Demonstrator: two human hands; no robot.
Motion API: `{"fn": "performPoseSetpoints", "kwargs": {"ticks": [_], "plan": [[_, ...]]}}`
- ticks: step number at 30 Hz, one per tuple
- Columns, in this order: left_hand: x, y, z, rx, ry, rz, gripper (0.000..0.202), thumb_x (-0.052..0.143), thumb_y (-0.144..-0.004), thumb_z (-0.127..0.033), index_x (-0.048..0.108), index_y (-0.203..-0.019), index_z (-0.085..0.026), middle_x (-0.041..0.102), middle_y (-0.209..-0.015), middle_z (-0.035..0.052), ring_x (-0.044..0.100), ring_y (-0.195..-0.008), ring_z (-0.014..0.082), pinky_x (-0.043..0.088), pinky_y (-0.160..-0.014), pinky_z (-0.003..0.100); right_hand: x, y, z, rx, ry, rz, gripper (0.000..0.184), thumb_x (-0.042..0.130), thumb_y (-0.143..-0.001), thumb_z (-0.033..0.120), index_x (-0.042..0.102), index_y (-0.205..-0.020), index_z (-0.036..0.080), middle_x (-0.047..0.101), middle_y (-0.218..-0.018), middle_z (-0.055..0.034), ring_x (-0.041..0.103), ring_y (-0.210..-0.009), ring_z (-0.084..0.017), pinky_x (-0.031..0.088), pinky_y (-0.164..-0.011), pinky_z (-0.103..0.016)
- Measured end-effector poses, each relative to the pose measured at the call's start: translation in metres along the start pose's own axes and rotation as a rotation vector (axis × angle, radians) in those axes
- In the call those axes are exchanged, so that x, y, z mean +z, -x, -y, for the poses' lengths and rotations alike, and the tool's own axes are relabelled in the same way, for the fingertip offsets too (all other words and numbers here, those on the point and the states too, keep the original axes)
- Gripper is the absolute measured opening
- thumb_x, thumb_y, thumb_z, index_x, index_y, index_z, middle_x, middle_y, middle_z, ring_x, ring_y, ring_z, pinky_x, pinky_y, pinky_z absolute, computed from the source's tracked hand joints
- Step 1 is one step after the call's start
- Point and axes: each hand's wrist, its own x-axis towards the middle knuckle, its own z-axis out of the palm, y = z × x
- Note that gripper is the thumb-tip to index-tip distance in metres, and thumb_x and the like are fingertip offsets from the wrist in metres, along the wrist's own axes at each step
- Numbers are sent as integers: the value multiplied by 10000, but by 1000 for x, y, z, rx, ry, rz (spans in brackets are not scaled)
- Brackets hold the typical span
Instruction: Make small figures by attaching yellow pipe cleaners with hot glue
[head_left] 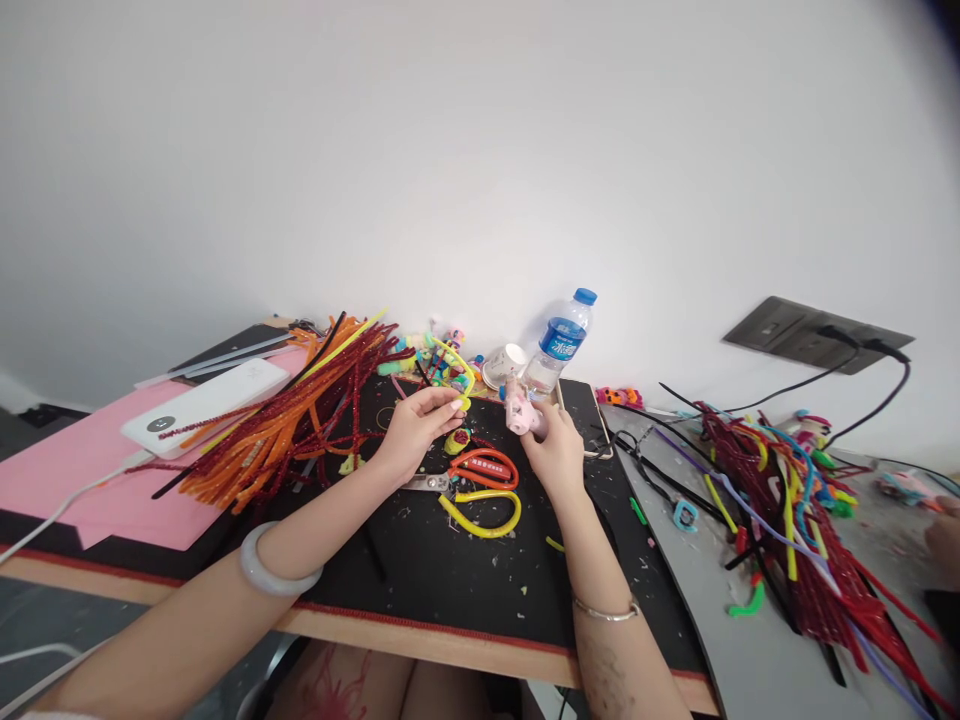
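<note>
I'm seeing soft light washing the wall [480,150], faint shadow falling beside the bottle [562,339], and darkness clipping the upper-right corner.

From the scissors [480,495], the black mat [465,582] leaves a low way at six o'clock, over small scraps [523,590]. The left hand [418,430] and, beyond, heaped pipe cleaners [259,458] block ten; the right hand [556,452] blocks two, a paper cup [507,365] twelve and a bottle [563,340] one.

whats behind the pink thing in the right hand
Behind the pink thing in the right hand are a blue-capped bottle and a paper cup, then the pale wall. Whatever the pink thing and hand directly cover cannot be seen.
</note>
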Motion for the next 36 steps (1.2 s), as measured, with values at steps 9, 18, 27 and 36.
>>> {"fn": "performPoseSetpoints", "kwargs": {"ticks": [9,18,27,36], "plan": [[0,-1,1,20,-10,-33,242,718,-626,-283,642,-818,-156,644,-791,6,614,-752,114,488,-795,295,9,-2,2,27,-805,178,282,632,-690,360,634,-864,138,616,-627,-14,525,-547,-136,416,-536,-257],[1,-1,2,15,-14,-38,240,720,-620,-276,643,-812,-155,642,-792,9,613,-756,117,491,-793,297,11,-1,-1,83,-813,278,270,589,-732,405,563,-688,140,488,-501,29,380,-419,-70,272,-390,-193],[0,-2,3,20,-23,-33,240,715,-631,-278,641,-822,-153,639,-806,14,614,-764,119,496,-793,294,14,-1,-4,109,-794,266,286,585,-732,415,577,-702,131,484,-486,28,373,-418,-71,265,-385,-191],[1,-1,2,22,-26,-32,230,713,-632,-279,644,-815,-158,637,-806,12,609,-758,113,495,-776,279,15,-1,-5,127,-778,254,282,593,-718,415,557,-656,143,483,-478,31,367,-409,-73,262,-383,-195]]}}
